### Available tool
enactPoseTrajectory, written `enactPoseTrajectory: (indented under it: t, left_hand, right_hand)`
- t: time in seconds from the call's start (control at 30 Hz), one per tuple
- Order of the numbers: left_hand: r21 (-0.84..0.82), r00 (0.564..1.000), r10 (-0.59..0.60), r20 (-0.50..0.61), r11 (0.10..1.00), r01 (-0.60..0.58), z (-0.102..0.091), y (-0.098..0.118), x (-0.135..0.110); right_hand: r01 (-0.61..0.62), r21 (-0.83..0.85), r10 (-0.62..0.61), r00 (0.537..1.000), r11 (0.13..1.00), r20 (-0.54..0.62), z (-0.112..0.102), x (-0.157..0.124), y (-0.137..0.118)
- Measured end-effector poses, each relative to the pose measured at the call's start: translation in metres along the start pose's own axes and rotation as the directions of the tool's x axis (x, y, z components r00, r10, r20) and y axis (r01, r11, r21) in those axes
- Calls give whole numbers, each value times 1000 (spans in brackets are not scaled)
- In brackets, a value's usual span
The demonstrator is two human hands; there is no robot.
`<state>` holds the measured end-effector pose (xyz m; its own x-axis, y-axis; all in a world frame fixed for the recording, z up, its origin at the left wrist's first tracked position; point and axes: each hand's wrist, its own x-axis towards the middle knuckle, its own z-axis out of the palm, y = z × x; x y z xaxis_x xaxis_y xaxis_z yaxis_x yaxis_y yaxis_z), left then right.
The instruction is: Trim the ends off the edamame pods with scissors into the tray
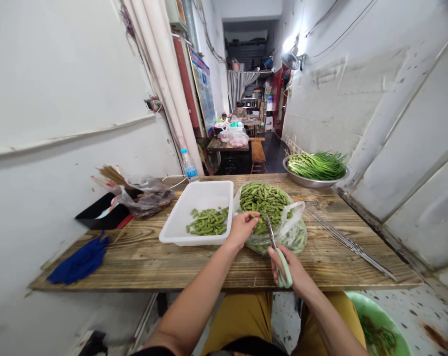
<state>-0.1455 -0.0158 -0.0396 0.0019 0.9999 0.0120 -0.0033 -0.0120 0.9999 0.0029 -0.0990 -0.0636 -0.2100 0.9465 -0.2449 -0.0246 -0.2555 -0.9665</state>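
My left hand [241,228] pinches a green bean pod [254,216] at the edge of a clear plastic bag [296,232] heaped with green pods [264,200]. In my right hand [292,269] are green-handled scissors [279,257], fingers through the loops, blades pointing up towards the pod. A white rectangular tray [183,217] to the left of the bag holds a small pile of cut pods [208,221]. All of it rests on a wooden table [153,262].
A metal bowl of long green stalks [316,168] sits at the table's far right. Metal skewers [349,242] lie on the right. A black tray with bags and sticks [135,198], a blue cloth [79,262] and a water bottle [189,167] are on the left. A green basin [379,326] stands on the floor. A person sits far down the corridor [240,111].
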Motion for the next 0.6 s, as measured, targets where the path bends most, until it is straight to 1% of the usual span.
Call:
enactPoseTrajectory:
  t: [0.07, 0.13, 0.23, 0.33, 0.47, 0.6]
  left_hand:
    - [169, 996, 62, 57, 983, -70, -4, 2, 1]
    - [320, 985, 119, 124, 935, -153, -7, 4, 2]
    - [450, 970, 173, 171, 862, -233, -10, 8, 0]
    - [497, 973, 139, 183, 841, -214, -10, 13, -3]
    - [512, 965, 103, 241, 831, -217, -8, 18, -7]
    - [545, 963, 90, 253, 809, -219, -9, 23, -9]
  right_hand:
    - [9, -1, -9, 999, 1000, 41, -1, -1, 1]
    - [38, -9, -37, 997, 999, 63, -2, -2, 0]
    - [63, -33, -61, 996, 997, 66, -3, -2, -1]
    - [57, -60, -53, 996, 997, 70, -5, -1, -3]
    - [61, -124, -54, 997, 990, 59, -5, 0, -8]
    - [101, -203, -92, 994, 974, 55, -8, 0, -13]
